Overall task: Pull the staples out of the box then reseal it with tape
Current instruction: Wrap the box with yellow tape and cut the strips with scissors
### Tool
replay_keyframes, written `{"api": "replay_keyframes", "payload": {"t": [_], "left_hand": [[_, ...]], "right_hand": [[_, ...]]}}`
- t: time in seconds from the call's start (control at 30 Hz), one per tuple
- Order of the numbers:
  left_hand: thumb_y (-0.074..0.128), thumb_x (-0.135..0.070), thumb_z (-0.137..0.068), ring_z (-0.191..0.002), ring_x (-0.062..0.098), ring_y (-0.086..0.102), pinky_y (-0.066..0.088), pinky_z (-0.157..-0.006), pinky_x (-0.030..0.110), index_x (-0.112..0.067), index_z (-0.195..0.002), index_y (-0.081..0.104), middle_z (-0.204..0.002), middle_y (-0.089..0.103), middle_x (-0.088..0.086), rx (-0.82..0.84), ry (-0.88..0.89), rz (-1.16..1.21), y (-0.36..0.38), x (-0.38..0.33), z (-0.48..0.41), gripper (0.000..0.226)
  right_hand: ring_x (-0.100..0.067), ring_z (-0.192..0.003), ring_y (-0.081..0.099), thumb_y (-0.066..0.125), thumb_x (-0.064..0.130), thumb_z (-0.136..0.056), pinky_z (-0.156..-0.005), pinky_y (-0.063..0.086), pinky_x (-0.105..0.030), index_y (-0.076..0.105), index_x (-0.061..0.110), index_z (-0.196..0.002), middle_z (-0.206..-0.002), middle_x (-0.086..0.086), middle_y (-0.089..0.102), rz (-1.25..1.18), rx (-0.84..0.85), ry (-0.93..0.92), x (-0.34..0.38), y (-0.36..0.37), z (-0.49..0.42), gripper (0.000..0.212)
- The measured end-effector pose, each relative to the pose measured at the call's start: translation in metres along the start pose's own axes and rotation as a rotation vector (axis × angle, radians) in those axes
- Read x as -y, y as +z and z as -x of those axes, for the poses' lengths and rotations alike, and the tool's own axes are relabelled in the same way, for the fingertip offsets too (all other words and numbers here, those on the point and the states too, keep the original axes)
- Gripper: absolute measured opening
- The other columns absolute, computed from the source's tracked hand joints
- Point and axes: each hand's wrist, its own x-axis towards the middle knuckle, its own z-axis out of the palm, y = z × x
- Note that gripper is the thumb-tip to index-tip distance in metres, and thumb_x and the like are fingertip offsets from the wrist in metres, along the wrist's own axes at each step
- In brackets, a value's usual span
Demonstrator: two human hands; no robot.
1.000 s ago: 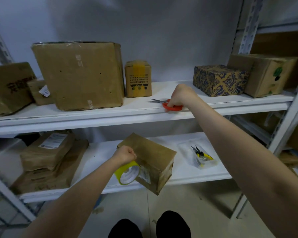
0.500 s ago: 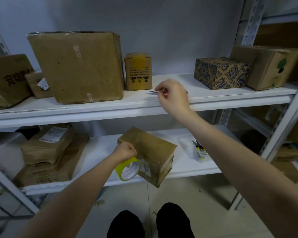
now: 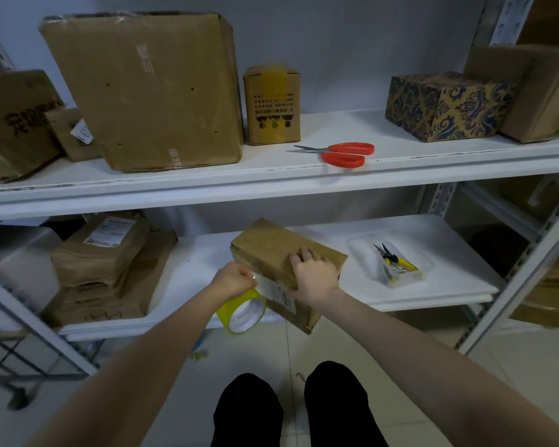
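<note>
Two white shelves fill the view: an upper shelf (image 3: 271, 175) and a lower shelf (image 3: 433, 285) beneath it. At 11 o'clock in the view a large carton (image 3: 142, 91) stands on the upper shelf. The box (image 3: 265, 246) sits on the lower shelf near the middle of the view, turned askew, its near corner jutting past the shelf's front edge. The right hand (image 3: 315, 274) holds the box at its 4 o'clock side, fingers bent over the top edge. The left hand (image 3: 234, 279), at the box's 8 o'clock, has its fingers closed in a fist on a yellow tape roll (image 3: 239, 314) that hangs below it. Red scissors (image 3: 342, 153) lie on the upper shelf at the box's 1 o'clock. Pliers (image 3: 389, 258) lie in a clear tray (image 3: 360, 253) at its 3 o'clock.
</note>
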Motion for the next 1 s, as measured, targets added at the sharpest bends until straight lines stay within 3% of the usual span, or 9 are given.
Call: {"api": "replay_keyframes", "payload": {"t": [0.23, 0.37, 0.5, 0.57, 0.63, 0.87, 1.0], "left_hand": [[0.06, -0.011, -0.088, -0.088, 0.015, 0.052, 0.042, -0.081, 0.025, -0.016, -0.076, 0.066, -0.086, 0.06, -0.001, -0.041, 0.015, 0.084, -0.003, 0.002, 0.004, 0.014], [0.061, -0.009, -0.086, -0.085, 0.015, 0.052, 0.04, -0.079, 0.025, -0.02, -0.066, 0.062, -0.08, 0.059, -0.003, -0.066, 0.014, 0.114, -0.009, 0.01, 0.007, 0.023], [0.061, -0.007, -0.084, -0.088, 0.02, 0.059, 0.048, -0.085, 0.032, -0.023, -0.061, 0.063, -0.08, 0.064, 0.0, -0.093, 0.008, 0.114, -0.015, 0.02, 0.008, 0.028], [0.06, -0.006, -0.084, -0.087, 0.02, 0.058, 0.048, -0.086, 0.034, -0.021, -0.061, 0.063, -0.079, 0.064, 0.001, -0.112, 0.012, 0.121, -0.017, 0.019, 0.008, 0.028], [0.06, -0.007, -0.085, -0.088, 0.02, 0.057, 0.047, -0.084, 0.033, -0.018, -0.065, 0.064, -0.083, 0.065, 0.003, -0.129, 0.026, 0.139, -0.018, 0.014, 0.009, 0.023], [0.062, -0.008, -0.083, -0.087, 0.018, 0.057, 0.042, -0.078, 0.026, -0.022, -0.06, 0.062, -0.074, 0.062, -0.003, -0.156, 0.028, 0.159, -0.018, 0.004, 0.005, 0.027], [0.062, -0.007, -0.085, -0.09, 0.019, 0.057, 0.045, -0.08, 0.028, -0.015, -0.069, 0.067, -0.081, 0.063, 0.0, -0.11, -0.006, 0.181, -0.017, 0.003, 0.007, 0.019]], "right_hand": [[-0.027, -0.142, 0.028, 0.07, 0.041, -0.081, -0.109, 0.032, -0.038, 0.029, 0.015, -0.146, -0.154, -0.014, 0.028, 0.03, 0.005, -0.069, -0.012, 0.002, -0.003, 0.081], [-0.026, -0.136, 0.036, 0.073, 0.035, -0.081, -0.109, 0.03, -0.038, 0.03, 0.019, -0.147, -0.149, -0.006, 0.036, 0.047, -0.025, -0.081, -0.03, -0.002, 0.001, 0.08], [-0.024, -0.113, 0.051, 0.078, 0.031, -0.072, -0.092, 0.038, -0.034, 0.05, 0.017, -0.129, -0.12, -0.004, 0.052, 0.099, -0.129, -0.061, -0.047, 0.004, 0.01, 0.065], [-0.021, -0.088, 0.06, 0.091, 0.032, -0.046, -0.074, 0.046, -0.03, 0.062, 0.016, -0.1, -0.096, -0.001, 0.059, 0.108, -0.183, -0.028, -0.049, 0.008, 0.013, 0.063], [-0.02, -0.071, 0.06, 0.094, 0.03, -0.027, -0.06, 0.046, -0.029, 0.062, 0.016, -0.081, -0.079, 0.001, 0.059, 0.089, -0.228, -0.031, -0.051, 0.009, 0.015, 0.065], [-0.02, -0.067, 0.06, 0.094, 0.036, -0.034, -0.054, 0.043, -0.025, 0.064, 0.019, -0.075, -0.074, 0.005, 0.06, -0.017, -0.229, -0.154, -0.063, 0.013, 0.023, 0.054], [-0.019, -0.07, 0.062, 0.094, 0.031, -0.036, -0.054, 0.046, -0.025, 0.065, 0.02, -0.081, -0.078, 0.006, 0.062, -0.024, -0.254, -0.163, -0.071, 0.011, 0.023, 0.054]]}}
